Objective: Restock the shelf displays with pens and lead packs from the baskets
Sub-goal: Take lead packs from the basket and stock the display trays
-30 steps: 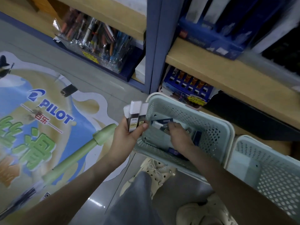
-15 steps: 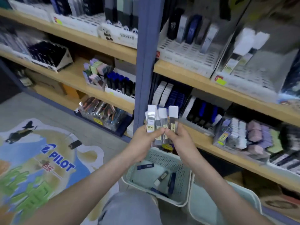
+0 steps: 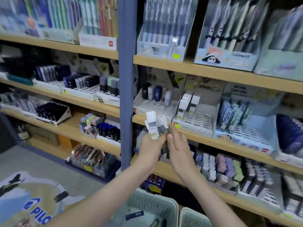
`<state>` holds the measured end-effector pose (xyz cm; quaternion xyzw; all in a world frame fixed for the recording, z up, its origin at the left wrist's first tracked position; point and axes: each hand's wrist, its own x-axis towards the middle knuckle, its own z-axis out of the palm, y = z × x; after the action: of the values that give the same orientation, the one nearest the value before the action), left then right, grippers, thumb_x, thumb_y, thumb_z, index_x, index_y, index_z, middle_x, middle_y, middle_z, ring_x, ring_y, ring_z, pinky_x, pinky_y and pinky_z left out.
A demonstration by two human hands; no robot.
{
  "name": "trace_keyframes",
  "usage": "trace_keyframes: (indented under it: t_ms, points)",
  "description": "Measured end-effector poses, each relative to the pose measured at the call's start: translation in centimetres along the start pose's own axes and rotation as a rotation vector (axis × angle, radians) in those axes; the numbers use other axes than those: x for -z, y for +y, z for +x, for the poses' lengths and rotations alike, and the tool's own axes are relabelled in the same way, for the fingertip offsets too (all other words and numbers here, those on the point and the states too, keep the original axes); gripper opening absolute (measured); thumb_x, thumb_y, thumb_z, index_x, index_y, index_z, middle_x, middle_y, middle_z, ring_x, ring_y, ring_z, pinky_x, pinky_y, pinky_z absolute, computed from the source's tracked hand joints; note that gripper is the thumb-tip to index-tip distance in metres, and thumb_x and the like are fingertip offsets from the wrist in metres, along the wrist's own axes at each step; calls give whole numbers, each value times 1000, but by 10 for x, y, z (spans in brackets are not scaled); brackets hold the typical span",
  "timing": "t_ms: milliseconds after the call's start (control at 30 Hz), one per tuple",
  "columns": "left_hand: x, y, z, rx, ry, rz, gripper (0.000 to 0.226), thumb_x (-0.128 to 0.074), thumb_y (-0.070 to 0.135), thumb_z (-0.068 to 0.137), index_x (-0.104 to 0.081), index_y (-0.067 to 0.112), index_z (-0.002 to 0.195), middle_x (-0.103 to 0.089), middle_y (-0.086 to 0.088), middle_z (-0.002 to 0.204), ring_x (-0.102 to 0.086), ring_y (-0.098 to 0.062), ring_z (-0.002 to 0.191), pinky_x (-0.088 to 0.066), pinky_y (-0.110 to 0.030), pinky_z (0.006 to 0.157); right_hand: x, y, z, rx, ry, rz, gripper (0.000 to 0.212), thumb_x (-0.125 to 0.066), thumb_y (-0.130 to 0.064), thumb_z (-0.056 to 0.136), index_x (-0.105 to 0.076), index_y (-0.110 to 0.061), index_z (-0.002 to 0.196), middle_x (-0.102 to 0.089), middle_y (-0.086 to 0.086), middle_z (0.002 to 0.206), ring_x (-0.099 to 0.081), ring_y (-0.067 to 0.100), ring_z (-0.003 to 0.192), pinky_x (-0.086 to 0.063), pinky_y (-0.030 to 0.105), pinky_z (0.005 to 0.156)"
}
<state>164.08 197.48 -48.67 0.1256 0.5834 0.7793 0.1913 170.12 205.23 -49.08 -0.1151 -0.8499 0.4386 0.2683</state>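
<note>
My left hand grips a bunch of lead packs, clear cases with white caps, one labelled 100. My right hand pinches one pack of the bunch at its side. Both hands are raised in front of the middle shelf. Just beyond them stands a white slotted display tray with a few matching white-capped lead packs at its back. Left of it, another white tray holds dark and grey packs. The pale green basket sits below my arms with a dark pack inside.
A blue shelf upright stands just left of my hands. Wooden shelves carry pen boxes above and erasers below right. A second basket sits to the right of the first. A Pilot floor sticker lies at lower left.
My view rose from the basket on the floor to the shelves. Both hands lifted the lead packs from basket level up toward the middle shelf's trays.
</note>
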Motion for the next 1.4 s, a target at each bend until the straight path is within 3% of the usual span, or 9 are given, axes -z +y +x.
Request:
trace_keyframes:
  t_ms: [133,233,400,500,667,867,967,1233,1400]
  points:
    - [-16,13,0,-31,-58,-22,14,-65,9,90,-71,12,103,-75,-6,93,-71,-22,87,-57,-30,69,21,-5,9,-28,126,55,29,-29,-32,103,-46,-29,127,-45,-3,115,-41,5,106,-27,-3,79]
    - [-19,23,7,-50,-131,-47,16,-63,9,92,-69,14,105,-75,-4,99,-71,-21,93,-58,-36,81,44,-1,19,-150,115,269,30,-37,-32,103,-51,-21,127,-52,-6,125,-47,8,117,-35,17,86]
    - [-18,34,36,-104,-201,-2,21,-64,13,91,-66,19,111,-74,-2,105,-68,-22,102,-54,-43,91,75,8,49,-234,156,496,42,-58,-20,94,-50,-14,134,-59,-4,128,-55,1,113,-39,16,76]
    - [-17,35,54,-120,-240,23,20,-65,12,91,-67,22,108,-74,-1,105,-68,-22,103,-50,-50,96,87,12,75,-238,274,497,28,-62,-14,91,-59,-13,119,-65,-5,116,-58,-8,97,-38,13,75]
    - [-17,32,83,-131,-283,46,20,-66,13,89,-68,18,108,-74,-2,104,-68,-22,103,-50,-47,97,92,26,112,-255,447,365,16,-62,-14,92,-61,-14,108,-68,8,108,-65,20,100,-50,40,94]
    - [-15,32,106,-129,-320,79,20,-66,13,90,-67,14,110,-74,-5,102,-69,-25,99,-54,-45,90,85,41,135,-246,457,164,9,-58,-14,94,-62,-18,101,-68,-1,95,-64,8,84,-53,30,81]
    - [-14,31,111,-110,-348,67,23,-66,16,90,-66,12,113,-73,-11,106,-67,-30,104,-49,-58,94,87,45,139,-241,449,119,8,-59,-16,94,-62,-18,101,-68,0,95,-64,10,83,-53,30,80]
    - [-15,34,108,-117,-349,29,16,-61,10,92,-67,14,106,-74,-10,102,-69,-27,100,-51,-54,94,88,48,143,-227,348,-22,13,-57,-16,95,-62,-18,107,-66,3,98,-65,22,86,-54,39,81]
    - [-14,37,107,-128,-358,17,16,-59,9,93,-68,13,105,-74,-11,99,-70,-26,98,-51,-54,94,88,44,148,-171,244,-261,16,-51,-6,96,-53,-18,106,-58,-5,85,-52,4,70,-43,15,52]
